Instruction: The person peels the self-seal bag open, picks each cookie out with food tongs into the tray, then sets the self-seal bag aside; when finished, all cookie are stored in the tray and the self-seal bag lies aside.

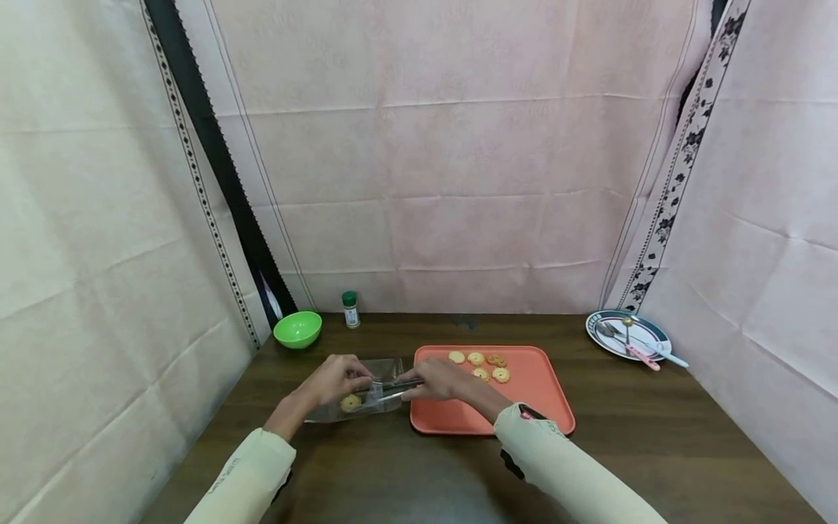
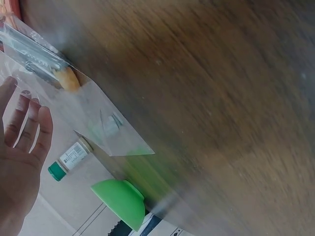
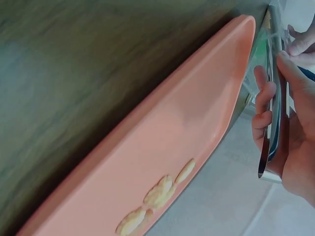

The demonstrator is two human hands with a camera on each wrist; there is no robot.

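My left hand [image 1: 336,378] pinches the upper side of a clear plastic bag [image 1: 330,414] that lies on the table left of the tray. In my right hand [image 1: 437,380] are metal tongs [image 3: 276,105], gripped between thumb and fingers. Their far end reaches into the bag, right by a round cookie [image 1: 350,403]. The left wrist view shows this cookie [image 2: 67,79] at the tips of the tongs, seen through the film. A coral tray [image 1: 530,411] sits under my right forearm, with several cookies [image 1: 500,375] toward its back.
A green bowl [image 1: 297,330] and a small green-capped bottle [image 1: 350,310] stand at the back left of the wooden table [image 1: 655,451]. At the back right, a plate [image 1: 599,336] bears cutlery with pink and light-blue handles. Cloth walls [image 1: 491,182] enclose the table.
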